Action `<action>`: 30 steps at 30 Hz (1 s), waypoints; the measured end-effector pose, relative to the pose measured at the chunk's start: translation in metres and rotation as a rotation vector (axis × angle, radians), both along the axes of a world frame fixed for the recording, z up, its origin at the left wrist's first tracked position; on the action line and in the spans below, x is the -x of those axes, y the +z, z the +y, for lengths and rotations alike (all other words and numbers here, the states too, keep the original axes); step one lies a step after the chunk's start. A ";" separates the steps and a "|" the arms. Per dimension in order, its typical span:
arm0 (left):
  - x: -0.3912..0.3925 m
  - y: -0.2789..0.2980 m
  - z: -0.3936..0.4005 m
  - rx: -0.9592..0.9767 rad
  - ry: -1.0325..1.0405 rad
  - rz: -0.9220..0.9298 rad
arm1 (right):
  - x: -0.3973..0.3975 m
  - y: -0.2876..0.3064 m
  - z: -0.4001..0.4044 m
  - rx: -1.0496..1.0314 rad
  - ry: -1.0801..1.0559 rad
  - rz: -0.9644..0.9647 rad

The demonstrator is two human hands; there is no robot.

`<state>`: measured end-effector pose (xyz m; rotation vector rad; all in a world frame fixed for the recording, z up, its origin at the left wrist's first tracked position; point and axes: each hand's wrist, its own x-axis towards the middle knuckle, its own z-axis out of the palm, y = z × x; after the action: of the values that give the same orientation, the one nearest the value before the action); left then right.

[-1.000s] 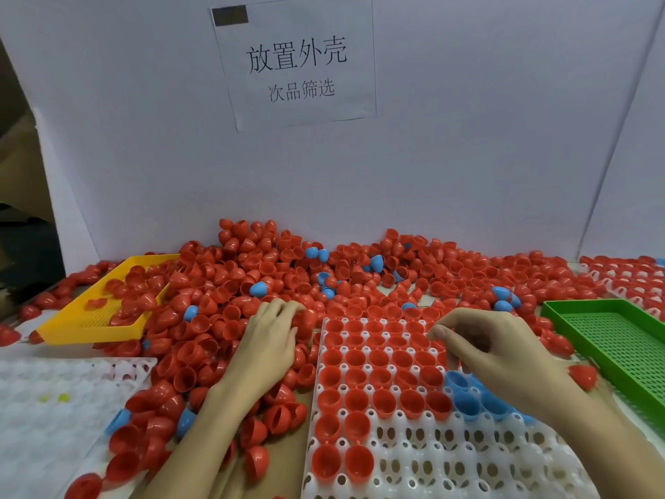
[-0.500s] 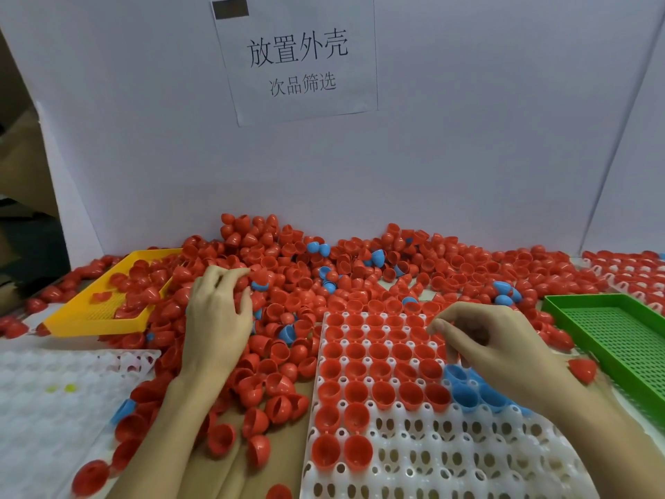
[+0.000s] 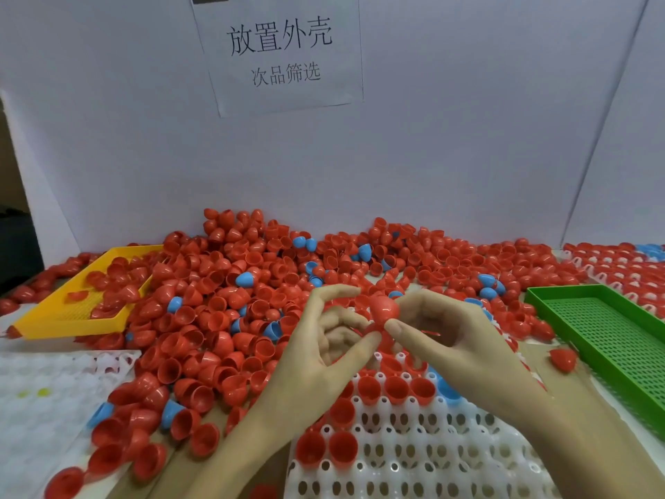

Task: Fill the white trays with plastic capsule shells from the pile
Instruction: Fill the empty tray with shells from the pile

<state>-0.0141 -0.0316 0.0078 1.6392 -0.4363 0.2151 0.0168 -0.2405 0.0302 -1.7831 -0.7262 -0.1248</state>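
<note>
Both hands meet above the far half of the white tray (image 3: pixel 414 462). My right hand (image 3: pixel 453 343) pinches a red capsule shell (image 3: pixel 384 308) between thumb and forefinger. My left hand (image 3: pixel 320 358) touches the same shell from the left with its thumb and curled middle fingers, forefinger arched above it. The tray's far rows hold red shells open side up, with a few blue shells (image 3: pixel 446 390) under my right hand; its near pockets are bare. The pile (image 3: pixel 223 300) of red and some blue shells spreads behind and to the left.
A yellow mesh tray (image 3: pixel 54 324) lies at the left with shells in it. A green mesh tray (image 3: pixel 611 340) sits at the right, a loose red shell (image 3: pixel 563 358) beside it. Another white tray (image 3: pixel 54 390) is at the near left, and a filled one (image 3: pixel 629 275) at the far right.
My left hand left the pile and swung right to meet my right hand, bringing a red shell. My right hand rose from the tray and now pinches that shell.
</note>
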 end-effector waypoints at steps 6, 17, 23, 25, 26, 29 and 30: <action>0.001 -0.006 -0.006 -0.027 0.036 0.088 | 0.001 -0.005 0.004 -0.012 -0.093 0.039; -0.007 -0.007 0.000 0.343 -0.106 0.443 | -0.002 -0.015 0.005 0.207 -0.235 -0.331; -0.010 -0.003 0.007 0.265 -0.206 0.411 | -0.005 -0.021 0.010 0.213 -0.263 -0.320; -0.008 -0.001 0.007 0.166 -0.235 0.368 | -0.005 -0.020 0.010 0.189 -0.241 -0.276; -0.006 0.001 0.007 0.134 -0.231 0.348 | -0.005 -0.018 0.009 0.186 -0.226 -0.247; -0.006 0.003 0.007 0.156 -0.171 0.334 | -0.008 -0.011 0.004 0.266 -0.218 -0.167; -0.007 0.004 0.008 0.172 -0.143 0.350 | -0.008 -0.009 0.002 0.295 -0.221 -0.159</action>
<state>-0.0074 -0.0234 0.0120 1.4338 -0.2582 -0.1378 0.0253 -0.2381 0.0209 -2.1530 -0.6845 -0.3244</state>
